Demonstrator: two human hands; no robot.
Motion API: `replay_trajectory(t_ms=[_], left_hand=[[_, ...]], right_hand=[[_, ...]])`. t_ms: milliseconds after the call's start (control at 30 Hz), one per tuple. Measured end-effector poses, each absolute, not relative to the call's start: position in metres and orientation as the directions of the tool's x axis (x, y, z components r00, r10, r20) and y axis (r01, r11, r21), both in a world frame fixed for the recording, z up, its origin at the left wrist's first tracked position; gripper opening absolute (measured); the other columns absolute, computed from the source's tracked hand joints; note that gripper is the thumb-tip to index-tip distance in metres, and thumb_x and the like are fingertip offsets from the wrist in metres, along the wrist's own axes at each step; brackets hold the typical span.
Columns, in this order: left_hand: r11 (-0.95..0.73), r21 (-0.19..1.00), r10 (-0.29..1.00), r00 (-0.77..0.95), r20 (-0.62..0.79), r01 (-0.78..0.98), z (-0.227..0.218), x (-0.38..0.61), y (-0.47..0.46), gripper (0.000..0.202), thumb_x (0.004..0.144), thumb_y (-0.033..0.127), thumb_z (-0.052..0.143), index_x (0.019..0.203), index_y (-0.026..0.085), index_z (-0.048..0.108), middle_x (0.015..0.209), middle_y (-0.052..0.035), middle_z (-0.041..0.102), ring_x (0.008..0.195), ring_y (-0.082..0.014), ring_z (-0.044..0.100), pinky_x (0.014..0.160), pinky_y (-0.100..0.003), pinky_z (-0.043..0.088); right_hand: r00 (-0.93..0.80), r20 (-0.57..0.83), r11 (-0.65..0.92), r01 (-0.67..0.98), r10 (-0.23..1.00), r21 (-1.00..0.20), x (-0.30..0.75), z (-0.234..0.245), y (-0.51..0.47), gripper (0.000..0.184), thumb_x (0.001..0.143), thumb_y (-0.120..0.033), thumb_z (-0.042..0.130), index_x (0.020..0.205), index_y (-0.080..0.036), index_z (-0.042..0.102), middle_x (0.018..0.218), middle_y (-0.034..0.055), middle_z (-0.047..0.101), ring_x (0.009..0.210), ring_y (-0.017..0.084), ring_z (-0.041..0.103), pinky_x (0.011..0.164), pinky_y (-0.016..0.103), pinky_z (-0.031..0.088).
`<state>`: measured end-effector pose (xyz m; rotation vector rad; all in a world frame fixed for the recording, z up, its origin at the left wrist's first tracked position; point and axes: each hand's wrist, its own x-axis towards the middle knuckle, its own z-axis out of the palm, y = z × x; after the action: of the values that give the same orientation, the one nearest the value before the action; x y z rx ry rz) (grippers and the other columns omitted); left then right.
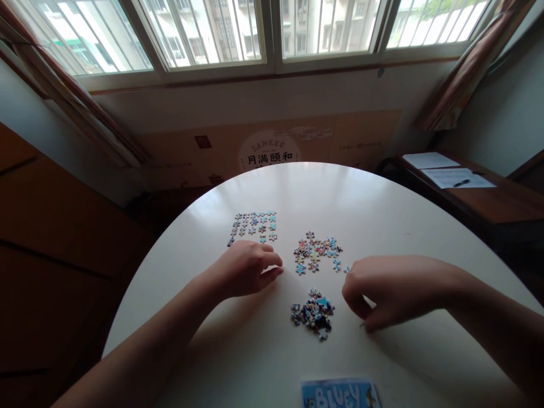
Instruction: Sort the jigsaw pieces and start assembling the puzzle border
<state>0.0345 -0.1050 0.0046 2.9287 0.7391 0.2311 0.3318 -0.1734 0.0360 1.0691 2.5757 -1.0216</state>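
Note:
My left hand (250, 267) hovers over the table just below a grid of puzzle pieces (252, 222) laid out in rows. Its fingers are bent, with thumb and forefinger slightly apart and nothing visible between them. To the right, my right hand (391, 290) is low over the tabletop with thumb and forefinger closed together. A tiny edge of a puzzle piece (362, 324) shows at those fingertips; the rest is hidden. Between the hands lie a spread-out group of colourful pieces (314, 249) and, nearer me, a heaped pile of darker pieces (314, 314).
All of this rests on a round white table (340, 198). A blue box marked BLUEY (340, 394) lies at the near edge. Beyond stand a printed carton (272, 147) and windows. At right, papers (459, 178) and a pen lie on a brown desk (501, 201).

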Motion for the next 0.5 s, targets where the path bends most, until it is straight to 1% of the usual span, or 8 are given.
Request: replay_trajectory(t_ms=[67,100,133,200,267,333,400,500], left_hand=[[-0.887,0.119,0.459,0.879,0.130,0.446,0.007,0.036,-0.109,0.023,0.095,0.029,0.055,0.088,0.023,0.076,0.075,-0.0016,0.070,0.064,-0.0141,0.063,0.056,-0.027,0.041],[-0.893,0.111,0.448,0.884,0.137,0.435,0.009,0.038,-0.113,0.023,0.096,0.030,0.055,0.088,0.023,0.076,0.074,-0.0017,0.069,0.063,-0.0140,0.063,0.056,-0.027,0.041],[-0.899,0.112,0.436,0.887,0.149,0.423,0.010,0.040,-0.116,0.023,0.096,0.032,0.056,0.088,0.023,0.075,0.073,-0.0016,0.069,0.063,-0.0140,0.063,0.056,-0.028,0.041],[-0.908,0.148,0.415,0.891,0.182,0.392,0.015,0.043,-0.124,0.021,0.096,0.036,0.059,0.092,0.023,0.075,0.074,-0.0010,0.069,0.062,-0.0138,0.062,0.056,-0.028,0.041],[-0.906,0.215,0.408,0.888,0.213,0.365,0.019,0.046,-0.130,0.020,0.093,0.040,0.064,0.098,0.024,0.075,0.076,-0.0004,0.069,0.062,-0.0134,0.062,0.055,-0.027,0.042],[-0.893,0.291,0.415,0.879,0.235,0.344,0.022,0.048,-0.134,0.020,0.091,0.040,0.069,0.102,0.024,0.074,0.078,-0.0002,0.069,0.062,-0.0125,0.061,0.056,-0.026,0.042],[-0.865,0.376,0.440,0.863,0.248,0.333,0.023,0.050,-0.136,0.016,0.090,0.035,0.071,0.101,0.023,0.075,0.080,-0.0004,0.069,0.064,-0.0114,0.062,0.058,-0.024,0.044],[-0.807,0.495,0.484,0.840,0.246,0.321,0.023,0.051,-0.137,0.010,0.091,0.028,0.069,0.089,0.020,0.074,0.079,-0.0005,0.067,0.066,-0.0093,0.062,0.061,-0.022,0.047]], right_hand=[[-0.784,-0.334,0.469,0.592,0.523,-0.655,0.332,0.035,-0.167,0.006,0.074,-0.016,0.075,0.074,-0.020,0.070,0.067,-0.0039,0.065,0.059,0.010,0.055,0.054,0.022,0.039],[-0.802,-0.274,0.449,0.540,0.531,-0.712,0.330,0.034,-0.164,0.005,0.078,-0.019,0.075,0.077,-0.020,0.070,0.068,-0.0040,0.064,0.060,0.009,0.056,0.055,0.021,0.040],[-0.805,-0.200,0.432,0.488,0.558,-0.758,0.328,0.032,-0.162,0.007,0.081,-0.023,0.075,0.079,-0.019,0.070,0.067,-0.0040,0.063,0.060,0.009,0.055,0.056,0.020,0.041],[-0.758,-0.034,0.421,0.399,0.651,-0.814,0.322,0.025,-0.159,0.013,0.085,-0.029,0.076,0.080,-0.018,0.070,0.066,-0.0037,0.062,0.059,0.008,0.053,0.056,0.020,0.042],[-0.670,0.107,0.433,0.341,0.735,-0.834,0.313,0.016,-0.159,0.018,0.085,-0.032,0.076,0.078,-0.017,0.069,0.065,-0.0034,0.061,0.058,0.008,0.051,0.055,0.020,0.041],[-0.586,0.201,0.445,0.307,0.785,-0.841,0.305,0.008,-0.161,0.018,0.085,-0.032,0.077,0.078,-0.017,0.069,0.066,-0.0027,0.063,0.057,0.008,0.050,0.054,0.020,0.041],[-0.540,0.252,0.457,0.288,0.803,-0.841,0.297,0.003,-0.165,0.016,0.086,-0.030,0.076,0.078,-0.018,0.069,0.068,-0.0016,0.064,0.058,0.008,0.052,0.054,0.020,0.042],[-0.523,0.276,0.472,0.287,0.806,-0.834,0.290,-0.002,-0.169,0.015,0.086,-0.029,0.075,0.079,-0.018,0.069,0.070,-0.0010,0.066,0.060,0.009,0.055,0.056,0.020,0.044]])
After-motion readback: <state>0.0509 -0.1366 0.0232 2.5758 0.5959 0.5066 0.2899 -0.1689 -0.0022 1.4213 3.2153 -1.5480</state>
